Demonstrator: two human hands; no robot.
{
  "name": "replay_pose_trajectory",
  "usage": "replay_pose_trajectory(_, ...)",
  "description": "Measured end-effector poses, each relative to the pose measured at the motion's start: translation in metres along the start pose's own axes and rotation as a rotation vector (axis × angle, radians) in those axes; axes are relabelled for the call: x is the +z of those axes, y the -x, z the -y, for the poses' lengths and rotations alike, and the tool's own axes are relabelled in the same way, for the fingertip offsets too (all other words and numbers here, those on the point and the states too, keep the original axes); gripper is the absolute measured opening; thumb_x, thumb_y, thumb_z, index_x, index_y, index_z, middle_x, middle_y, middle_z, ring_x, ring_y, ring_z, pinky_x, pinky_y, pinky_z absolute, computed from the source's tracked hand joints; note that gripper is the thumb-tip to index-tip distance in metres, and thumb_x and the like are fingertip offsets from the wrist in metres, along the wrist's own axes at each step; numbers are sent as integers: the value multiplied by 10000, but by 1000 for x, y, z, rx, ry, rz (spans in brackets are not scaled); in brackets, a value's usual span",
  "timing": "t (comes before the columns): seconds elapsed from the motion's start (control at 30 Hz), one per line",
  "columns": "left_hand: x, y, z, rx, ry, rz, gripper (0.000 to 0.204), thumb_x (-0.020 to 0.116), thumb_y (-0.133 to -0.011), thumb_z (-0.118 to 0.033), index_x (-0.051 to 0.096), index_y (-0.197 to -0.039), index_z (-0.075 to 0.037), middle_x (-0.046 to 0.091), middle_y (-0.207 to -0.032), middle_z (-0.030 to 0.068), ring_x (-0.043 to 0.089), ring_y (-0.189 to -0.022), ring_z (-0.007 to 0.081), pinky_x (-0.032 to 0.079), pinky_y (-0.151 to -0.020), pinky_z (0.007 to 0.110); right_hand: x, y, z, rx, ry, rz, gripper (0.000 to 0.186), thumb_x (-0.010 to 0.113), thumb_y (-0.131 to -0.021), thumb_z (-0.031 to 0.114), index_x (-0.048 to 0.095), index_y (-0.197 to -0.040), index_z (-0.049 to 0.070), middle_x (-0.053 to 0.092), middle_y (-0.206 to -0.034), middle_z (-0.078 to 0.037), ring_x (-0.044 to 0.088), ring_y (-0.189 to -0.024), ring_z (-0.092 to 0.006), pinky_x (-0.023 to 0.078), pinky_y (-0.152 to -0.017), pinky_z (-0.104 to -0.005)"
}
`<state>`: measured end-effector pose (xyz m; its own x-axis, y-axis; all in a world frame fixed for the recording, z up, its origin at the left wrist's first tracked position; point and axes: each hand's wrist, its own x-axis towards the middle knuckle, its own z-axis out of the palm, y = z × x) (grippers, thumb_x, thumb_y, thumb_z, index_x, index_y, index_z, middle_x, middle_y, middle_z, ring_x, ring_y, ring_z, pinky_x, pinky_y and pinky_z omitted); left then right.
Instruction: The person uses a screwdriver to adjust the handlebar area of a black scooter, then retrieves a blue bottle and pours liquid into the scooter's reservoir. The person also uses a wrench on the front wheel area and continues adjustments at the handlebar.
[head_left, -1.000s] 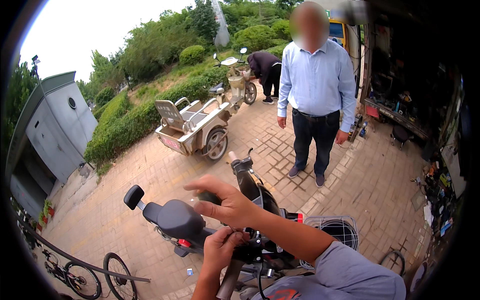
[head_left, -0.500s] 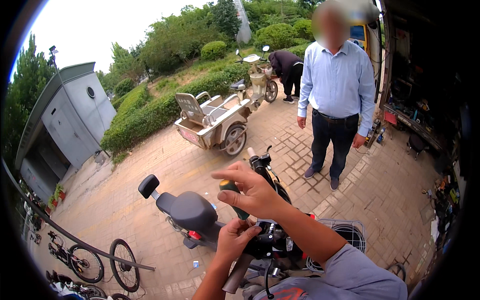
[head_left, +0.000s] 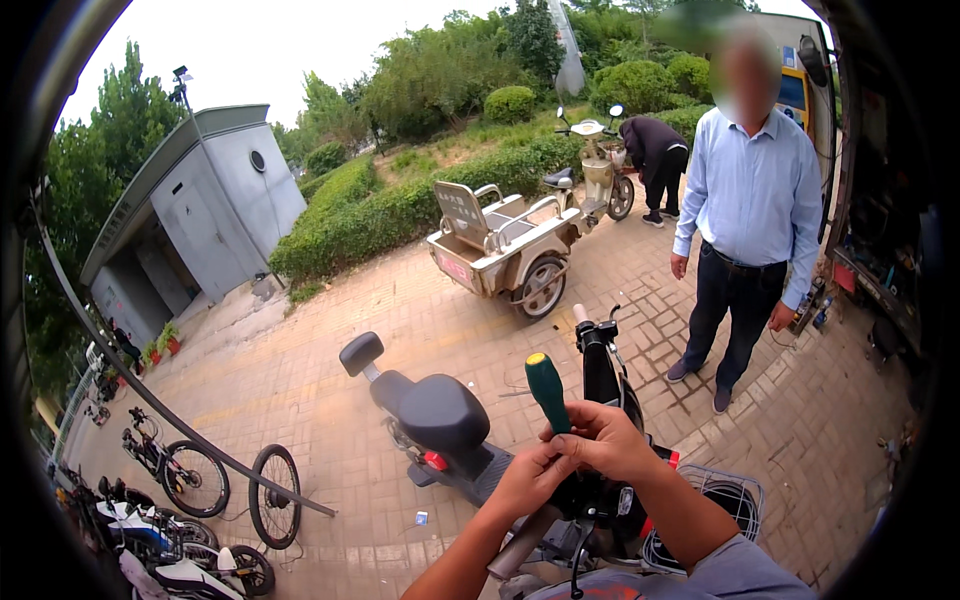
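Note:
A screwdriver (head_left: 547, 388) with a dark green handle and yellow end stands nearly upright, tilted slightly left, over the handlebar of an electric scooter. My right hand (head_left: 608, 440) is closed around the lower part of its handle. Against it, my left hand (head_left: 530, 482) is closed with its fingertips at the base of the screwdriver; the shaft and tip are hidden by my fingers. Below my hands shows the near handlebar grip (head_left: 522, 548). The far grip (head_left: 581, 314) points away from me. The scooter's black seat (head_left: 444, 413) lies to the left.
A person in a light blue shirt (head_left: 752, 190) stands at the right, beyond the scooter. Farther back is a cargo tricycle (head_left: 500, 245), with another person (head_left: 655, 160) bending beside it. A wire basket (head_left: 750, 505) is at the scooter's front. Bicycles and a loose-looking wheel (head_left: 275, 497) stand lower left.
My right hand has gone from open fingers around the top of the screwdriver to a grip low on its handle. The view has shifted, so everything sits farther right and lower.

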<state>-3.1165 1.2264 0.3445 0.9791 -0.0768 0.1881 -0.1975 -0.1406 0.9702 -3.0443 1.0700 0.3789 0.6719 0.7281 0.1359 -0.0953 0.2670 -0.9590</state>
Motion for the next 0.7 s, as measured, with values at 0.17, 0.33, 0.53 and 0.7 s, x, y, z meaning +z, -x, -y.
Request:
replay_pose_trajectory(0.17,-3,3,-10,-78,-132,-88,174,673,-907,-75,664,-1058,9,673,-902,15,581,-817,61,500,-733,237,-1,7,-27,-123,125,-60,336,738,-879,162,633,-1152,-2,648,-972,-23,596,-881,-91,495,-793,-254)
replay_pose_trajectory(0.33,5,-2,-10,-50,-259,-84,236,688,-901,-145,659,-1102,-26,698,-850,42,630,-807,81,508,-728,263,-7,16,-44,-141,25,-182,278,770,-842,127,648,-1064,11,648,-1019,-34,617,-910,-104,506,-835,-271)
replay_pose_trajectory(0.53,2,2,-1,0,-150,45,184,656,-932,-106,634,-1065,19,693,-948,46,608,-879,83,493,-771,246,-2,21,-33,-191,88,-144,182,680,-927,150,628,-1003,-8,599,-1123,-64,597,-958,-104,492,-832,-248)
replay_pose_trajectory(0.7,5,1,-1,115,-298,-70,258,620,-846,-51,693,-1090,-14,712,-856,62,633,-764,104,521,-676,265,0,7,-55,-242,287,-134,242,693,-918,216,601,-1000,8,601,-1103,-56,583,-953,-119,488,-882,-301)
